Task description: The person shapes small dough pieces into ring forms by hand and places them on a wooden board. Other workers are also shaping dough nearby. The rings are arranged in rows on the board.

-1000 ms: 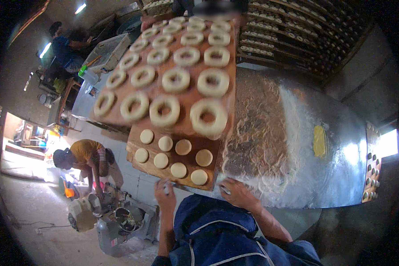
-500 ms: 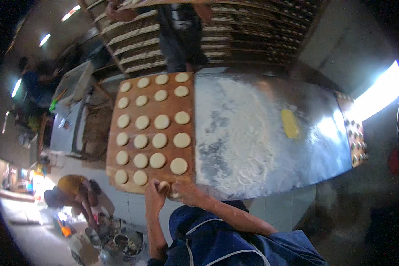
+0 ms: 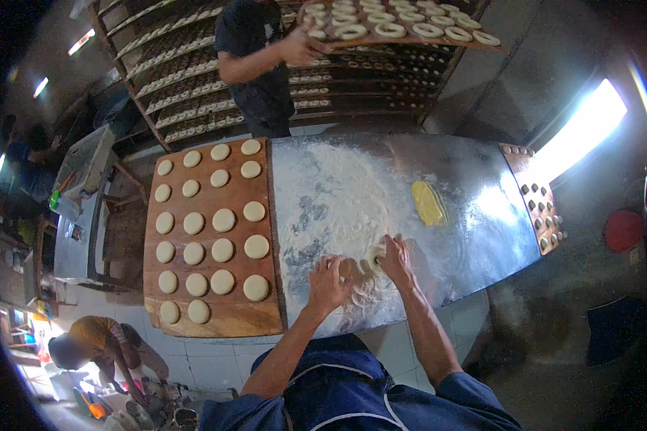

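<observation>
My left hand (image 3: 329, 282) and my right hand (image 3: 395, 257) press down on the floured metal table (image 3: 474, 208), close together, with a small piece of dough (image 3: 376, 260) between them under the right fingers. To the left lies a wooden board (image 3: 216, 323) carrying several round flat dough discs (image 3: 256, 246). A yellow scraper (image 3: 428, 202) lies on the flour beyond my right hand.
A person in a dark shirt (image 3: 255, 57) stands across the table holding up a board of ring-shaped dough pieces (image 3: 402, 25). Racks of trays (image 3: 180, 86) line the back wall. Another board (image 3: 543, 208) sits at the table's right end. A person (image 3: 93, 345) crouches lower left.
The board of dough rings that filled the view a second ago is now held by the person opposite. My hands moved from the wooden board's near edge to the floured table.
</observation>
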### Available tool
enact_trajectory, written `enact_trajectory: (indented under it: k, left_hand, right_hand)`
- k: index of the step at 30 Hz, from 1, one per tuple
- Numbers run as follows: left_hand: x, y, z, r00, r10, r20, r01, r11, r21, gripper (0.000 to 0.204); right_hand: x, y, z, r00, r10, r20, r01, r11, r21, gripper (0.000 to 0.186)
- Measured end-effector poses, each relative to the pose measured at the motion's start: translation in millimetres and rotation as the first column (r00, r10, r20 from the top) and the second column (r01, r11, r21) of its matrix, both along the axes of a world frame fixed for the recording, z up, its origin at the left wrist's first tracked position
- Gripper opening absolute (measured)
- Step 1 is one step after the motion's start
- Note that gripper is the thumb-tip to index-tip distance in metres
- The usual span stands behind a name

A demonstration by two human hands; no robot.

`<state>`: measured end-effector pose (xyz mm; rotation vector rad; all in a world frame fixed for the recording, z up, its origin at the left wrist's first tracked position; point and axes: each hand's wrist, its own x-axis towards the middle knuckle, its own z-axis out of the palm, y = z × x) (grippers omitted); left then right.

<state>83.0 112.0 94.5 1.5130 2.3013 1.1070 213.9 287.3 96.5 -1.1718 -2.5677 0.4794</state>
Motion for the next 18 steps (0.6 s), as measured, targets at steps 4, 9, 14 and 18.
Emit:
enact_trajectory:
  k: [4,9,14,18]
  left_hand:
    - [13.5,8.5,-15.6,0.985,-0.064,0.16,0.029,0.977,0.209,0.04]
    - [27.9,28.1,-17.5,0.769,-0.108,0.63,0.012,0.988,0.155,0.032]
    - [42.7,28.0,-6.3,0.683,-0.105,0.723,0.006,0.99,0.138,0.023]
    - [57.5,31.6,-4.4,0.504,-0.093,0.859,-0.126,0.976,0.179,0.023]
  right_hand:
    - [14.5,6.8,-9.5,0.984,0.18,-0.009,-0.174,0.964,0.199,0.026]
    - [31.3,-12.4,-5.7,0.906,-0.111,-0.409,-0.155,0.812,-0.563,0.023]
    - [35.3,-33.8,18.2,0.88,-0.08,-0.469,-0.215,0.812,-0.542,0.042]
    - [35.4,-37.3,38.6,0.89,-0.033,-0.455,-0.277,0.753,-0.596,0.052]
